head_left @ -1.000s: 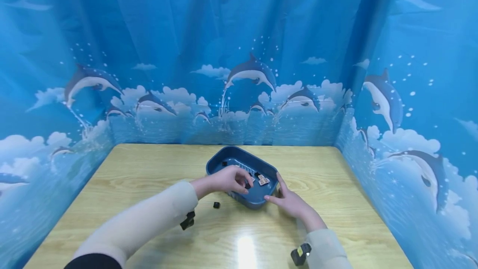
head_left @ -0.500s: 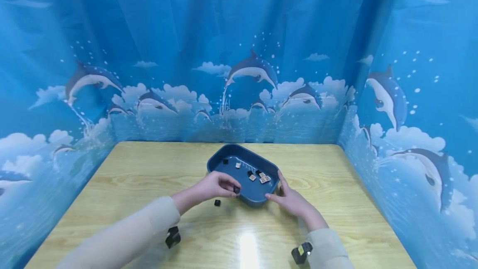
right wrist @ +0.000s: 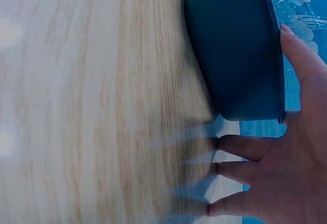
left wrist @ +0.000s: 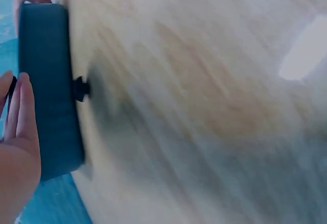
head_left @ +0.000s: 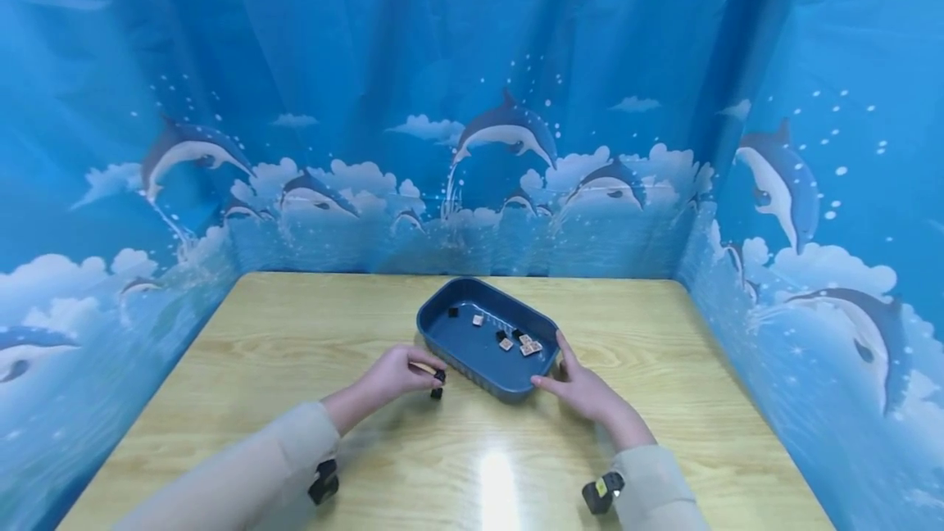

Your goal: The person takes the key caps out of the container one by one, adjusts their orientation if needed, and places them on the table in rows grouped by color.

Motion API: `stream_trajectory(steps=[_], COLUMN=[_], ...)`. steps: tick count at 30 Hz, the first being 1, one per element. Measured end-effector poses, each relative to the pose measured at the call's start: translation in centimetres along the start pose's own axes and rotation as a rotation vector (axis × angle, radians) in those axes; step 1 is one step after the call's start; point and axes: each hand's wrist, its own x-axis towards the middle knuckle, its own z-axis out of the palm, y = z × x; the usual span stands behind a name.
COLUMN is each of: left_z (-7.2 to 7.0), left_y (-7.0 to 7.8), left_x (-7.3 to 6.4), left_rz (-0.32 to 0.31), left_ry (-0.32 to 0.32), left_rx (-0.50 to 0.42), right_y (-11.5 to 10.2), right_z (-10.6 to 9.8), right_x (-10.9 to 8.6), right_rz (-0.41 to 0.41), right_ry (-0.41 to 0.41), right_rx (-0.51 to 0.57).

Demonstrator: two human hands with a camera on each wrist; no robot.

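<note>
One cube (head_left: 440, 376); left hand (head_left: 401, 372) pinches it.

The head view looks forward and down from high up, taking in table (head_left: 413, 465) and curtain (head_left: 590, 39) — the farthest back. Both wrist views — near, turned sideways — share the tray (left wrist: 53, 106), seen from outside.

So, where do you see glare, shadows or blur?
Head view: white glare on the table, low in frame; left wrist view: blurred table grain, soft shadow beside the tray, glare at right; right wrist view: shadows by the right grip, pale glare at left.
</note>
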Motion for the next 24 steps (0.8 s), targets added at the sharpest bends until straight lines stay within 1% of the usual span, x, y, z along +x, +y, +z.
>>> stream_trajectory(steps=[5, 9, 11, 14, 16, 19, 24], left_z=[0.0, 0.1, 0.1, 0.0, -0.1, -0.1, 0.1], left_y=[-1.6, -2.4, -2.6, -2.8, -2.9, -3.0, -3.2], left_x=[0.0, 0.0, 0.1, 0.1, 0.2, 0.2, 0.4], left_rz=[0.026, 0.000, -0.033, -0.070, -0.073, -0.056, -0.043], left_ry=[0.080, 0.125, 0.135, 0.132, 0.124, 0.109, 0.093], left_rx=[0.074, 0.144, 0.171, 0.232, 0.271, 0.321, 0.355], right_y=[0.1, 0.0, 0.0, -0.1, -0.1, -0.2, -0.1], right_z=[0.2, 0.2, 0.1, 0.0, -0.1, -0.1, 0.0], right_x=[0.2, 0.1, 0.1, 0.0, 0.1, 0.1, 0.2], right_rz=[-0.002, 0.008, 0.012, 0.018, 0.022, 0.026, 0.030], right_ry=[-0.004, -0.007, -0.007, -0.009, -0.011, -0.016, -0.014], right_rx=[0.000, 0.001, -0.001, -0.007, -0.009, -0.011, -0.014])
